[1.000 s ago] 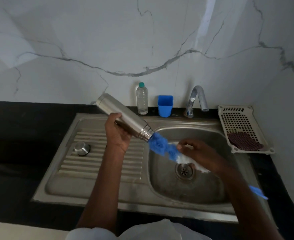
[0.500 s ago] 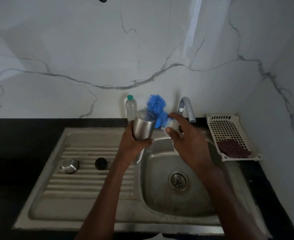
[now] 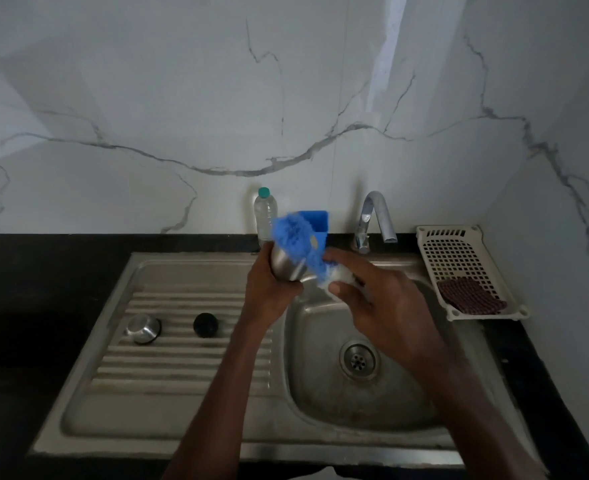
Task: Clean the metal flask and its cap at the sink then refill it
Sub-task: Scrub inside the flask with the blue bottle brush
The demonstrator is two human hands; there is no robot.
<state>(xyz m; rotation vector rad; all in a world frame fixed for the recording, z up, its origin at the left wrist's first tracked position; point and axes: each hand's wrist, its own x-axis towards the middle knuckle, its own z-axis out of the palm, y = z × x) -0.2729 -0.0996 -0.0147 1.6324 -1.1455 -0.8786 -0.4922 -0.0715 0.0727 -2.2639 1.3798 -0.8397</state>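
Head camera, looking down at a steel sink [image 3: 189,424] set in a dark counter [image 3: 43,271]: the left hand [image 3: 268,289] grasps a metal flask [image 3: 284,265] above the back edge of the basin, its fingers wrapped round the body. The right hand [image 3: 379,306] clutches the pale handle end of a blue brush [image 3: 296,237], whose fluffy head, blurred, lies against the flask's far end. On the ribbed draining board to the left rest a metal cap [image 3: 143,328] and, just beside it, a black stopper [image 3: 205,324]. Against the marble wall stand a clear plastic bottle [image 3: 264,216], a blue holder [image 3: 319,225] and the tap [image 3: 372,216]. A white basket [image 3: 459,247] at right holds a dark red scrubbing pad [image 3: 469,299].
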